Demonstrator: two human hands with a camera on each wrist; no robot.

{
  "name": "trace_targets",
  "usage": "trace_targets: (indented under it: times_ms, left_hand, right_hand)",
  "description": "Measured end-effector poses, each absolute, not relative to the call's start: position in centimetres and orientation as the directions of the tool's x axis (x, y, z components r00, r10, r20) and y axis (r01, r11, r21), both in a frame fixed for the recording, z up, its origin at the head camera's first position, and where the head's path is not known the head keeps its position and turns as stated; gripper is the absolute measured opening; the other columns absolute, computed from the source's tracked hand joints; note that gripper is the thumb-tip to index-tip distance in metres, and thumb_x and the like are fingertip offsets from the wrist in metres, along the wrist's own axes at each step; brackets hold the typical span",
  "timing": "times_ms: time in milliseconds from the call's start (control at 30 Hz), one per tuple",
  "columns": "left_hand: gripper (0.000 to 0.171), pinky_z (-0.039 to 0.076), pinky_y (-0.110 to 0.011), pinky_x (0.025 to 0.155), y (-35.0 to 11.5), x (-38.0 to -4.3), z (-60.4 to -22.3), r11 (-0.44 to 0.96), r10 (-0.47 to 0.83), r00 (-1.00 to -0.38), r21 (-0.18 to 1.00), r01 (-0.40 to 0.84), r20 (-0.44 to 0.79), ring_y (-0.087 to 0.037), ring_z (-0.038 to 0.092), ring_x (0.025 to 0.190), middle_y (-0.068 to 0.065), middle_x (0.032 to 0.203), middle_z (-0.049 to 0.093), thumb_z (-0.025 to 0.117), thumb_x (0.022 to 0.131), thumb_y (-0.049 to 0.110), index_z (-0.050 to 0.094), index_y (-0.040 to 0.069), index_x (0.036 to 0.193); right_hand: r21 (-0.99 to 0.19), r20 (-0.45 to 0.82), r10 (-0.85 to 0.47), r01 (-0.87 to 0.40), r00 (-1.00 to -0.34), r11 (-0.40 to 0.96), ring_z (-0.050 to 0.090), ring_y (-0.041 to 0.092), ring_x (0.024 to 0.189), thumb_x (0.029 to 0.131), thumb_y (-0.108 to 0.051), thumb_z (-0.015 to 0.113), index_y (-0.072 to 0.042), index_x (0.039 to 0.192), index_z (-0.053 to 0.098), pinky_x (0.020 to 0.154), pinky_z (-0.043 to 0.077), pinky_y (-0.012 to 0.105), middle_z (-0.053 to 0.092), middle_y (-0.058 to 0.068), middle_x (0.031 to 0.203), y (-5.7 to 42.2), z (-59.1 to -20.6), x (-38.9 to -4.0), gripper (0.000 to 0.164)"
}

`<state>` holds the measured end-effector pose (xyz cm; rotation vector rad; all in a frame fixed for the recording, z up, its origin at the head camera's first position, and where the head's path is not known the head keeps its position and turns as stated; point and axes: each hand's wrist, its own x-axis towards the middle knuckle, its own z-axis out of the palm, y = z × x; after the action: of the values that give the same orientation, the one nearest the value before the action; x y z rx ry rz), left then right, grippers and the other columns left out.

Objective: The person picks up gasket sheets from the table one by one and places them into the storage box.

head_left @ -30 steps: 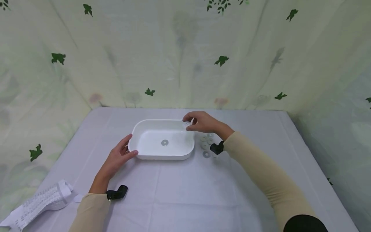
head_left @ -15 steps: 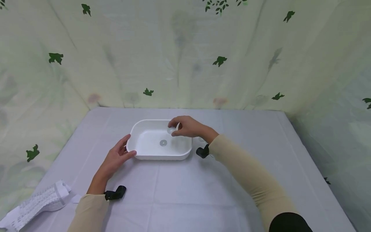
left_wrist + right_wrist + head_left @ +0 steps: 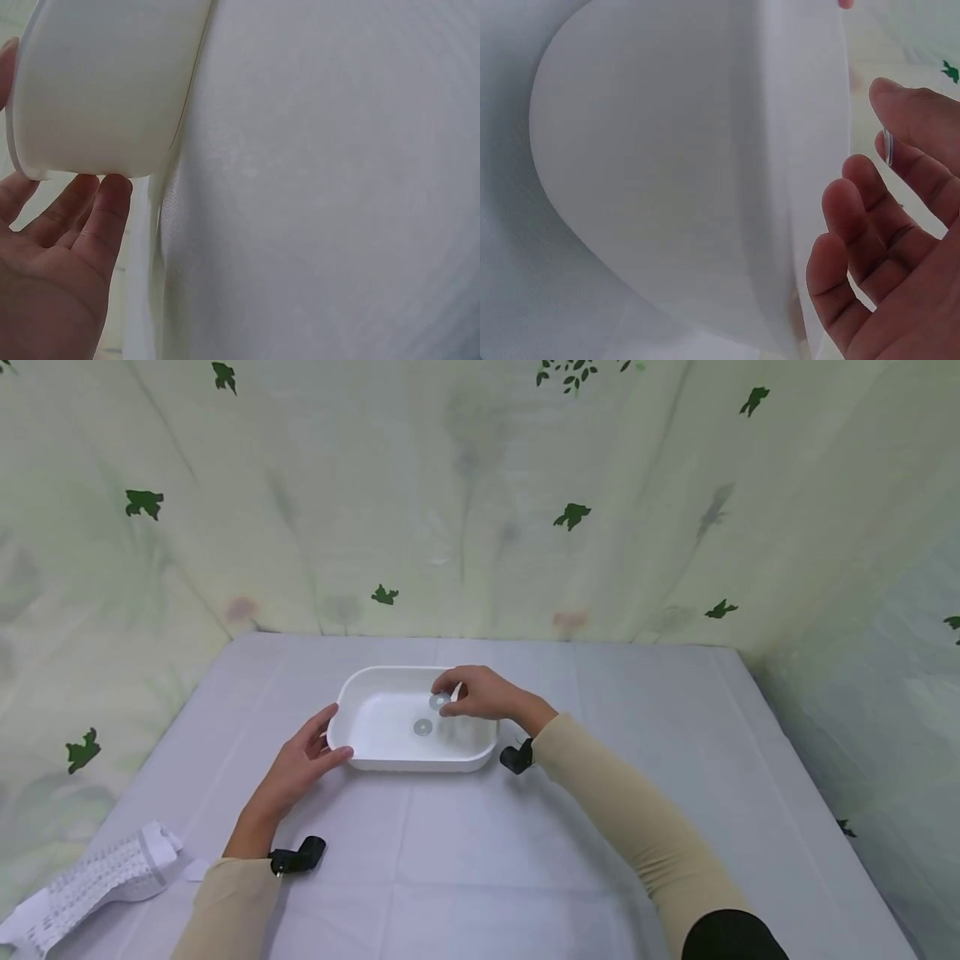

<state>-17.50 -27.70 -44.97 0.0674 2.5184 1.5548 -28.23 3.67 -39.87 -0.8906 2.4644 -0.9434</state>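
A white oblong tray (image 3: 382, 697) with rounded corners stands on the table. At its left end my left hand (image 3: 296, 772) holds it, with the thumb at the front corner and the fingers along the end wall. In the left wrist view, fingertips (image 3: 114, 187) press on the tray's outer wall. My right hand (image 3: 483, 693) pinches a flat metal washer (image 3: 439, 701) between thumb and forefinger above the tray; the right wrist view has this held washer (image 3: 888, 146) edge-on. Another washer (image 3: 423, 727) lies flat on the tray's floor.
The table (image 3: 465, 860) wears a white cloth. Crumpled printed paper (image 3: 97, 881) lies at the front left, beside a small white scrap (image 3: 197, 870). A pale curtain (image 3: 480, 527) with green leaf shapes hangs behind. My right arm covers the spot just right of the tray.
My right hand has moved left from the tray's right rim to above its middle, carrying the washer. Loose washers right of the tray are now hidden. The left hand keeps its place.
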Motion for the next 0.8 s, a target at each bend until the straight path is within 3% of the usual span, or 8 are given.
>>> trace_targets:
  times_ms: [167, 367, 567, 800]
  left_hand:
    - [0.09, 0.038, 0.003, 0.086, -27.6, -17.6, -44.8, 0.441, 0.133, -0.982, 0.896, -0.061, -0.132, -0.04, 0.028, 0.15, -0.019, 0.165, 0.019, 0.07, 0.093, 0.026, 0.013, 0.015, 0.161]
    - [0.089, 0.039, 0.002, 0.089, -27.6, -17.5, -44.8, 0.454, 0.135, -0.981, 0.889, -0.061, -0.136, -0.04, 0.028, 0.15, -0.018, 0.166, 0.019, 0.07, 0.093, 0.027, 0.013, 0.015, 0.161]
    - [0.089, 0.04, 0.0, 0.092, -27.6, -17.4, -44.6, 0.48, 0.131, -0.981, 0.875, -0.062, -0.141, -0.039, 0.028, 0.15, -0.018, 0.166, 0.019, 0.07, 0.093, 0.028, 0.013, 0.016, 0.161]
    - [0.09, 0.044, -0.018, 0.106, -27.6, -17.6, -44.7, 0.51, 0.122, -0.981, 0.858, -0.067, -0.149, -0.037, 0.028, 0.151, -0.015, 0.166, 0.019, 0.07, 0.093, 0.032, 0.013, 0.019, 0.161]
  right_hand:
    - [-0.692, -0.106, -0.668, -0.427, -0.737, 0.581, 0.061, 0.018, 0.101, 0.091, -0.022, 0.072, -0.015, 0.127, 0.065, 0.088, 0.051, 0.025, 0.066, 0.003, 0.118, 3.5, -40.1, -28.4, 0.037]
    - [-0.669, -0.1, -0.636, -0.421, -0.765, 0.612, 0.061, 0.024, 0.105, 0.093, -0.018, 0.068, -0.017, 0.145, 0.05, 0.09, 0.052, 0.033, 0.054, 0.014, 0.139, 3.8, -40.0, -28.4, 0.055]
    - [-0.645, -0.097, -0.573, -0.387, -0.814, 0.659, 0.062, 0.025, 0.109, 0.095, -0.016, 0.064, -0.02, 0.143, 0.052, 0.088, 0.055, 0.033, 0.051, 0.012, 0.143, 5.3, -39.4, -28.7, 0.05]
    - [-0.631, -0.122, -0.539, -0.354, -0.834, 0.69, 0.061, 0.026, 0.111, 0.096, -0.016, 0.063, -0.02, 0.139, 0.057, 0.09, 0.055, 0.035, 0.051, 0.009, 0.144, 7.0, -39.1, -28.7, 0.044]
